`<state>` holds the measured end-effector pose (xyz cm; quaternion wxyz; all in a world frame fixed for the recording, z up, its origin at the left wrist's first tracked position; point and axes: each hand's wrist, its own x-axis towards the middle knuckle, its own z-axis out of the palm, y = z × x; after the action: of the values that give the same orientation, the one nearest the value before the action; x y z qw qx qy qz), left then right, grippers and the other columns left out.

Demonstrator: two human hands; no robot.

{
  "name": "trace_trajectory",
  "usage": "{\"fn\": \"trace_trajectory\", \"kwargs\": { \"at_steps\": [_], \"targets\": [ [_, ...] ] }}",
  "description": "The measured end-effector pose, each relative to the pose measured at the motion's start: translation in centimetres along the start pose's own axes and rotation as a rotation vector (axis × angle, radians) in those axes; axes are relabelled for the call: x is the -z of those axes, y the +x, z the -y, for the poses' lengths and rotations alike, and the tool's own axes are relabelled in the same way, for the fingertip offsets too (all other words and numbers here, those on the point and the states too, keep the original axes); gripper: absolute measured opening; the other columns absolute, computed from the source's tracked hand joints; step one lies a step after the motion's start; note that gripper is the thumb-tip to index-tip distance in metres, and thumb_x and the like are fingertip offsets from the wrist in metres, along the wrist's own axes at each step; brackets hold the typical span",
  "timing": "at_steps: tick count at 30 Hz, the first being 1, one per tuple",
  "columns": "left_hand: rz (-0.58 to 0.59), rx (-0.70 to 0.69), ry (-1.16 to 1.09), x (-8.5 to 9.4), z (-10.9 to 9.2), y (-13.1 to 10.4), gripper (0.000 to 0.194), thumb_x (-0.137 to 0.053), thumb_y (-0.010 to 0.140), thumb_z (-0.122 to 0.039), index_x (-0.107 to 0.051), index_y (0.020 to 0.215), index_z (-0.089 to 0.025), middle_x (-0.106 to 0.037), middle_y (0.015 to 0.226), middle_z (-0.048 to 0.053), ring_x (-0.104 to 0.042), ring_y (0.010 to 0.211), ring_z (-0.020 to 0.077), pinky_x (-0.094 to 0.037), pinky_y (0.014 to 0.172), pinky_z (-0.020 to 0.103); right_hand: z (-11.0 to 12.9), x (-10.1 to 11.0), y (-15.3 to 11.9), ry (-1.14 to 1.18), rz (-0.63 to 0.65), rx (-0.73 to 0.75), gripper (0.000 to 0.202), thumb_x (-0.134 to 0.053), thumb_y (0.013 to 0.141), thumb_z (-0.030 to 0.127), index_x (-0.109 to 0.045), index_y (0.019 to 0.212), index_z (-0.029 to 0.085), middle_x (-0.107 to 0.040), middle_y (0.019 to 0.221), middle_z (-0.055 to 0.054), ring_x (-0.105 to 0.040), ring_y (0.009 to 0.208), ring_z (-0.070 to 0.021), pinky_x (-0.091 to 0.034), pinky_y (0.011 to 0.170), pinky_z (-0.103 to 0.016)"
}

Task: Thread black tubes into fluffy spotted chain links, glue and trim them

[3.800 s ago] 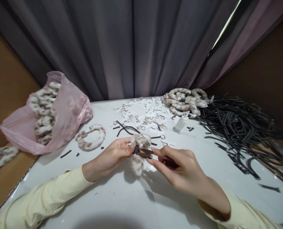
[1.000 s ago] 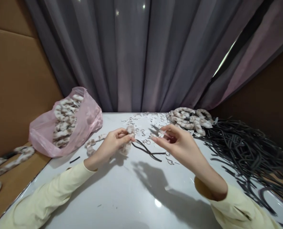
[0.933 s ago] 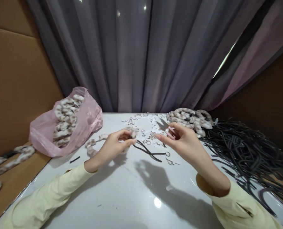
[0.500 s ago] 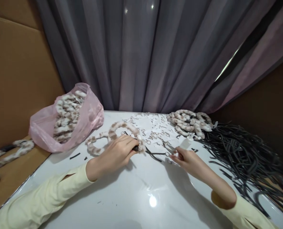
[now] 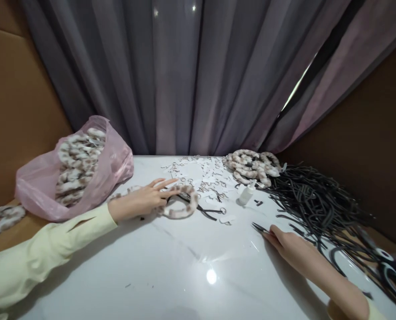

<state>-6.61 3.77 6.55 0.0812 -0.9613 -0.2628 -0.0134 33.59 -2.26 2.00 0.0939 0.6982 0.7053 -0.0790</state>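
Observation:
My left hand (image 5: 147, 198) is open, its fingers spread over a white-and-brown furry ring (image 5: 189, 206) that lies on the white table (image 5: 171, 275). Part of that ring is hidden under the fingers. Black cord pieces (image 5: 208, 214) stick out on its right, close to a small metal ring (image 5: 223, 210) and a white tag (image 5: 227, 219). Low over the table to the right, my right hand (image 5: 284, 242) is closed on a small tool with dark pointed jaws (image 5: 258, 227), which looks like pliers. Its handles are mostly hidden in the hand.
A pink plastic bag (image 5: 118, 155) full of furry strips stands at left. Small metal rings and white tags (image 5: 211, 175) are scattered at the back. A white bottle (image 5: 246, 194), furry rings (image 5: 246, 164), a heap of black cords (image 5: 314, 200) and scissors (image 5: 394, 275) are at right.
My left hand has loosened its grip, with the furry ring now lying on the table. My right hand has drawn back from the cords, bringing the pointed tool into sight. The view has turned slightly right.

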Motion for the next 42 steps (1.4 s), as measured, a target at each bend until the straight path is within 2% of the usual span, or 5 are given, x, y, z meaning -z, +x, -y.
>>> {"fn": "trace_trajectory", "kwargs": {
  "at_steps": [12,18,23,30,42],
  "targets": [
    [0.055,1.034,-0.163,-0.5,-3.7,-0.5,0.045,-0.028,0.088,-0.042,-0.061,0.077,-0.013,-0.066,0.075,0.016,-0.063,0.071,0.0284,-0.039,0.060,0.033,-1.7,0.5,0.4,-0.144,-0.058,-0.073,0.023,-0.029,0.095,0.021,-0.048,0.082,0.017,-0.063,0.072,-0.009,-0.063,0.066,-0.0247,-0.032,0.050,-0.030],
    [0.128,1.023,-0.184,-2.1,-1.1,0.4,0.028,-0.039,0.081,-0.028,-0.060,0.075,-0.010,-0.066,0.082,0.020,-0.062,0.077,0.0288,-0.036,0.060,0.032,2.3,3.7,0.7,-0.274,-0.033,0.024,0.017,-0.042,0.086,0.005,-0.057,0.087,0.014,-0.063,0.093,-0.013,-0.062,0.087,-0.0267,-0.039,0.054,-0.029],
    [0.103,0.945,-0.323,-1.9,-0.4,0.0,0.023,-0.041,0.079,-0.030,-0.058,0.077,-0.014,-0.065,0.075,0.011,-0.061,0.068,0.0217,-0.035,0.056,0.027,9.8,5.9,3.0,-0.011,-0.157,0.499,0.021,-0.040,0.087,0.005,-0.059,0.089,0.014,-0.062,0.089,-0.011,-0.059,0.071,-0.0170,-0.043,0.057,-0.025],
    [0.052,0.903,-1.079,1.0,0.2,-1.0,0.028,-0.053,0.073,-0.039,-0.052,0.090,-0.017,-0.061,0.059,-0.002,-0.057,0.060,0.0170,-0.038,0.057,0.024,18.3,4.4,10.0,0.266,-0.164,0.912,0.024,-0.059,0.076,0.007,-0.058,0.099,0.014,-0.060,0.091,-0.006,-0.055,0.082,-0.0156,-0.041,0.068,-0.022],
    [0.263,0.838,-1.562,-0.1,0.6,-1.8,0.044,-0.068,0.061,-0.057,-0.050,0.060,-0.017,-0.032,0.051,-0.006,-0.023,0.046,0.0075,-0.018,0.045,0.023,17.6,4.0,12.3,0.555,-0.147,0.902,0.012,-0.057,0.075,0.009,-0.049,0.069,0.016,-0.055,0.085,-0.007,-0.052,0.082,-0.0163,-0.041,0.075,-0.028]
  ]
}}
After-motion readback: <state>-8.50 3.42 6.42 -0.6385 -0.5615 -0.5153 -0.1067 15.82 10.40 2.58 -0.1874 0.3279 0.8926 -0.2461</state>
